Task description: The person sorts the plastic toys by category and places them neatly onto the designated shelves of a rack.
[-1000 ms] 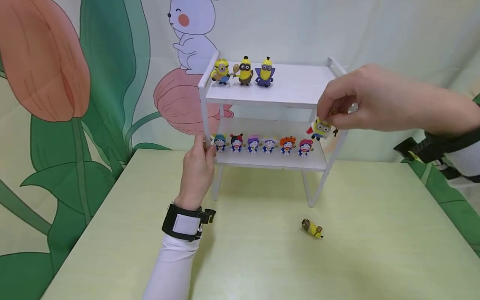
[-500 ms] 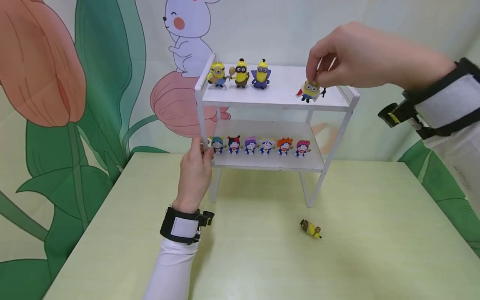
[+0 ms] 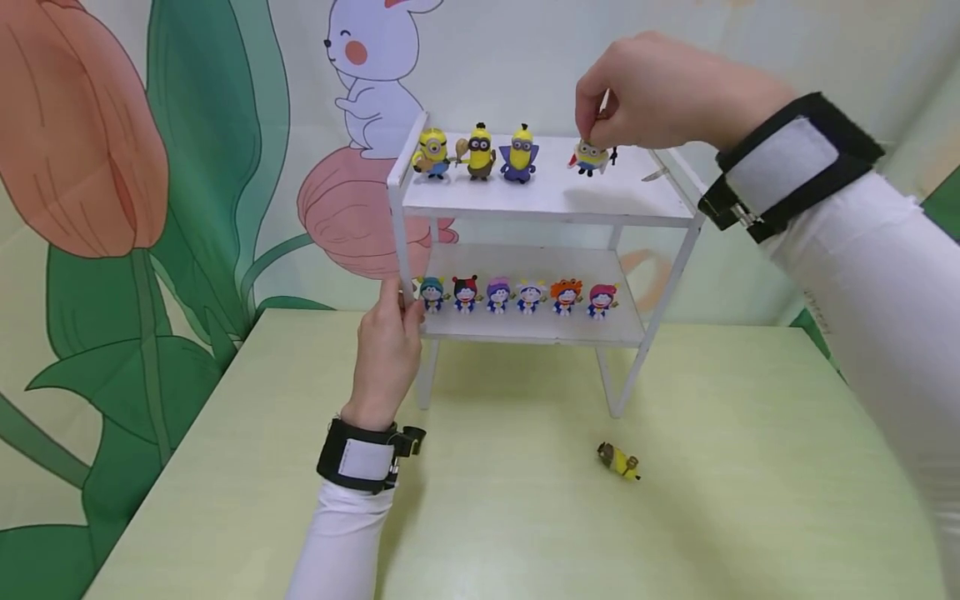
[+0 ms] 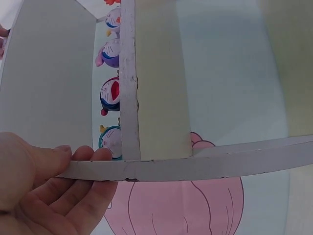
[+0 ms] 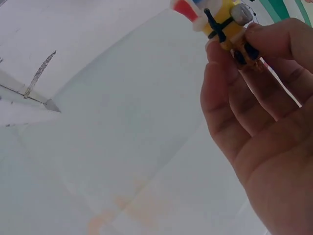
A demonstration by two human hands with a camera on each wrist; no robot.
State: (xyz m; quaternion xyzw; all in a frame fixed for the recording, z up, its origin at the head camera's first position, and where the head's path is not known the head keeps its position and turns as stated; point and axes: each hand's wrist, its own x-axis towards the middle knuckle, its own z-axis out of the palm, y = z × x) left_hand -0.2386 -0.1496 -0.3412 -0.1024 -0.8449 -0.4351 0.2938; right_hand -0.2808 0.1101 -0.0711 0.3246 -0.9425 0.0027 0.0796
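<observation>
My right hand [image 3: 652, 92] pinches a yellow minion figurine [image 3: 590, 158] by its top, above the upper board of a white two-tier shelf [image 3: 555, 196]. In the right wrist view the figurine [image 5: 225, 24] shows red, white and blue parts and a dark strap, held between thumb and fingers. My left hand [image 3: 386, 354] grips the shelf's left front leg, thumb and fingers around the bar [image 4: 156, 169] in the left wrist view. To the left on the upper board stand three minions: one with a guitar-like item [image 3: 432, 154], one in brown [image 3: 480, 152], one in purple [image 3: 519, 155].
A row of several Doraemon-like figurines [image 3: 497, 296] stands on the lower board. One more yellow-and-brown minion figurine [image 3: 618, 461] lies on its side on the pale green table [image 3: 510, 525], in front of the shelf. A printed cloth [image 3: 525, 67] hangs behind.
My right hand has carried the minion figurine up from beside the shelf's right side and then leftward over the upper board. The left hand keeps its grip on the leg.
</observation>
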